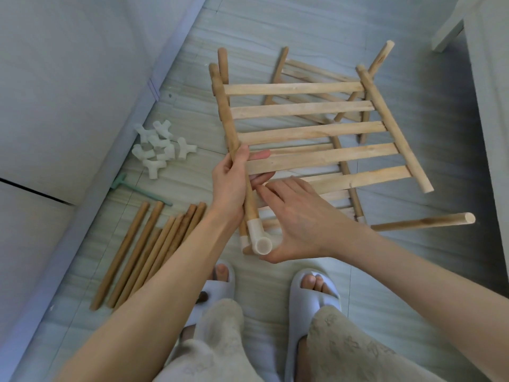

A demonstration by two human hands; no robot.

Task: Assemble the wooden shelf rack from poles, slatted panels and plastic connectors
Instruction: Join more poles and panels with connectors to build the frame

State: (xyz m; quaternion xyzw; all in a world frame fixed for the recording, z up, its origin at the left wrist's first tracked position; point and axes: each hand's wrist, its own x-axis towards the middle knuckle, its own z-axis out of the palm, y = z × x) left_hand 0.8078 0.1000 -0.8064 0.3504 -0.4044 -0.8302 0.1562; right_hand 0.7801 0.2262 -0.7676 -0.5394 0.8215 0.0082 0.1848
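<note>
Left hand (pixel 230 186) grips side pole of slatted panel (pixel 308 130), held above floor. Right hand (pixel 300 221), fingers loosely spread, thumb under white connector (pixel 259 238) on pole end. Spare poles (pixel 148 249), connectors (pixel 159 147) on floor at left.

Two slatted panels (pixel 316 130), roughly eight loose poles (pixel 148 249), roughly seven spare connectors (pixel 159 147).

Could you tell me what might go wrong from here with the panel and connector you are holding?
The left hand grips only one side pole of the lifted slatted panel, so its free far side may sag or twist. The right hand pushing at the white connector could seat it crooked or pinch a finger. The panel hangs over other panels on the floor and could knock them.
</note>
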